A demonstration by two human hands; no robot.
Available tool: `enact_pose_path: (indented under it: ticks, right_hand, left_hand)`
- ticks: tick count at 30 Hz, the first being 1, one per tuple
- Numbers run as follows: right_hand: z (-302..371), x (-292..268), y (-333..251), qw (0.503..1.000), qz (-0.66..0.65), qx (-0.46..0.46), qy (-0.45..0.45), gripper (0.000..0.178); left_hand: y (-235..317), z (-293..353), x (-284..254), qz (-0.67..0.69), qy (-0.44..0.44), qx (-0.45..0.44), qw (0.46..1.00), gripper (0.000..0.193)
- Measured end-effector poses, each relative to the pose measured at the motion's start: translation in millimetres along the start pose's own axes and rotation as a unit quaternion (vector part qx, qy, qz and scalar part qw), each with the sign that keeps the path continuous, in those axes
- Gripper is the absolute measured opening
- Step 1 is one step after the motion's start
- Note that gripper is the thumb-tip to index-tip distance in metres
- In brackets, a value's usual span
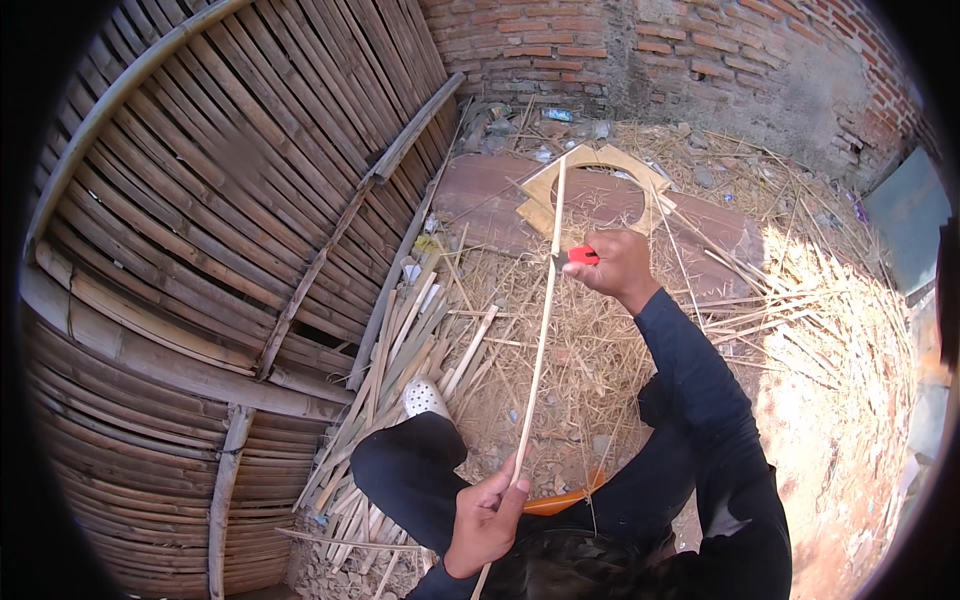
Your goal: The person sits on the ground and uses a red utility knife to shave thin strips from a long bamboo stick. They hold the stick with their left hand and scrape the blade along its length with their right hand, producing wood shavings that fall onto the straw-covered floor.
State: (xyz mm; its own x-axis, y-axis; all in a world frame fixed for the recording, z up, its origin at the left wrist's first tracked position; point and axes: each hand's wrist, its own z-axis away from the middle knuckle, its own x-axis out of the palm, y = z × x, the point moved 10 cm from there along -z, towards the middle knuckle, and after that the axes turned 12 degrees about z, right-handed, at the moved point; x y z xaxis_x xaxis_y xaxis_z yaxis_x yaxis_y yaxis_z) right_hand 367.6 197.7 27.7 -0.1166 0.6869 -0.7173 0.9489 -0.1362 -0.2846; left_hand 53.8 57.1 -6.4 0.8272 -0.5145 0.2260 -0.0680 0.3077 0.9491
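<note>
A long, pale bamboo strip point(541, 345) runs up from my lap and away from me, bending slightly. My left hand point(484, 522) is closed around its near part, with the thumb pressed along it. Farther up, my right hand point(618, 264) grips a red-handled knife point(584, 256). The knife's short dark blade meets the strip, and most of the handle is hidden in my fist. Beyond my right hand lies a light wooden board with a large round cutout point(538, 214); the strip's far end passes over its left side.
A brown panel point(480, 200) lies under the cutout board. Bamboo shavings point(590, 370) cover the ground, and split strips point(400, 350) are piled at left. A slatted bamboo wall point(220, 200) stands left, a brick wall point(550, 45) behind. An orange edge point(560, 500) shows between my legs.
</note>
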Motion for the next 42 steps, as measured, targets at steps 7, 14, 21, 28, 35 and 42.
enact_pose_path:
  ticks: [7,14,21,28,35,42]
  right_hand:
    - [13,18,192,0.948,-0.003,0.314,-0.05,0.085]
    - [42,58,31,0.857,-0.4,0.195,-0.26,0.064]
    - [48,32,-9,0.803,-0.521,0.249,-0.15,0.033]
    - [28,36,66,0.746,-0.555,0.363,-0.064,0.031]
    - [25,38,55,0.833,-0.455,0.3,-0.097,0.039]
    - [93,10,-115,0.947,-0.115,-0.129,-0.271,0.064]
  left_hand:
    - [-36,34,-45,0.066,0.068,-0.069,0.993,0.036]
    - [-21,-34,-23,0.154,-0.013,-0.053,0.986,0.042]
    - [-48,-52,13,0.145,-0.064,-0.097,0.983,0.043]
    - [-70,-3,4,0.081,-0.094,-0.188,0.974,0.042]
    - [-62,1,-12,0.154,-0.043,-0.124,0.979,0.038]
    - [-24,-31,-32,0.126,0.057,-0.031,0.99,0.035]
